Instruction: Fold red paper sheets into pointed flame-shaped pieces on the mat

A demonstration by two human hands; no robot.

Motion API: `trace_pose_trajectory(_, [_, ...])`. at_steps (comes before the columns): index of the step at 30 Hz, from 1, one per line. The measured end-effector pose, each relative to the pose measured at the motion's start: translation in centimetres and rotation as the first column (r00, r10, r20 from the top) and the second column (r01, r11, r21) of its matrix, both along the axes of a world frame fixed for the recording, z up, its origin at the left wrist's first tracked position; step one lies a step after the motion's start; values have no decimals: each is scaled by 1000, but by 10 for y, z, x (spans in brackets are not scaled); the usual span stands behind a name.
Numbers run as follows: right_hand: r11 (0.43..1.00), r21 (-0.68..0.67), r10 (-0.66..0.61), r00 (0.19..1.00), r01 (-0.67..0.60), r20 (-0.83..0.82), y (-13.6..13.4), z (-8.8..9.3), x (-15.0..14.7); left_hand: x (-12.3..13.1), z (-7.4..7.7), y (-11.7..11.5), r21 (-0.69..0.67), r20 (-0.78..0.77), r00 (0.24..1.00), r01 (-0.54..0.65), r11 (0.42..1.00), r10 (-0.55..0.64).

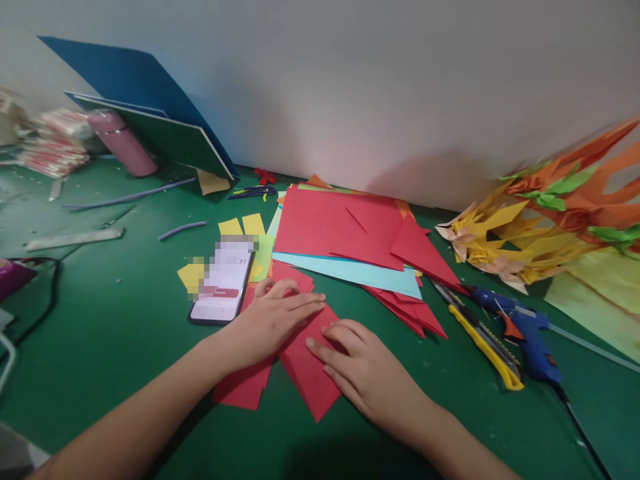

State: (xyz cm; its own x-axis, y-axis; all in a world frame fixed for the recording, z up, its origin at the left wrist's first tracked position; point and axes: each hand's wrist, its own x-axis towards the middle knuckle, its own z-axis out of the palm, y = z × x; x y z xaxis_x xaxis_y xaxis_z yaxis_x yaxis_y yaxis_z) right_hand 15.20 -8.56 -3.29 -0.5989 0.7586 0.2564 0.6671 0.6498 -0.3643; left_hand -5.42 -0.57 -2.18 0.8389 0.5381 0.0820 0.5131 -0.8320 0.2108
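Observation:
A folded red paper point(314, 373) lies on the green tabletop, one pointed corner toward me. My left hand point(270, 320) rests across its upper left part, fingers stretched out and pressing flat. From the right, my right hand point(363, 367) touches the same paper with its fingers extended and slightly bent. Both hands are open, and parts of the paper are hidden under them. Beneath and left of my left wrist lie other red paper pieces point(245, 390). A phone point(223, 280) with a lit screen lies just beyond my left hand, over yellow paper squares point(230, 227).
Red sheets point(330, 220) are piled against the wall above a light blue sheet point(360, 270). To the right lie a yellow cutter knife point(483, 343), a blue glue gun point(530, 333) and paper flowers point(550, 207). Leaning boards point(165, 137) and a pink bottle point(123, 143) stand at left.

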Motion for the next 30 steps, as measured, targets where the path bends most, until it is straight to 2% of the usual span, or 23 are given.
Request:
trace_pose_trajectory(4, [1000, 19, 25, 1000, -25, -17, 0, -1, 1, -3, 0, 2, -8, 52, 998, 25, 1000, -24])
trace_pose_trajectory(7, [999, 36, 26, 999, -25, -32, 0, -1, 1, -8, 7, 4, -25, 135, 991, 24, 999, -20])
trace_pose_trajectory(9, [999, 35, 20, 999, -18, -46, 1, -2, 1, -10, 14, 4, -38, 184, 982, -24, 999, 31])
trace_pose_trajectory(12, [1000, 14, 22, 998, -21, -61, 2, -2, 2, -12, 23, 1, -136, 169, 984, 84, 987, -60])
trace_pose_trajectory(16, [1000, -4, 14, 997, -14, -76, 2, -2, 2, -15, 30, -1, -224, 156, 986, 90, 970, -56])
trace_pose_trajectory(19, [1000, 2, 16, 996, -15, -91, 1, -2, 2, -18, 32, 0, -241, 156, 987, 73, 968, -35])
trace_pose_trajectory(23, [1000, -24, 6, 991, -10, -130, 1, -1, 4, -18, 30, 0, -205, 163, 984, 104, 973, -71])
trace_pose_trajectory(26, [998, -36, -52, 986, 46, -161, 1, -4, 6, -14, 28, -2, -155, 183, 979, 121, 981, -92])
trace_pose_trajectory(30, [972, -9, -233, 953, 235, -195, 2, -11, 9, -6, 22, -6, -139, 225, 960, 204, 969, -169])
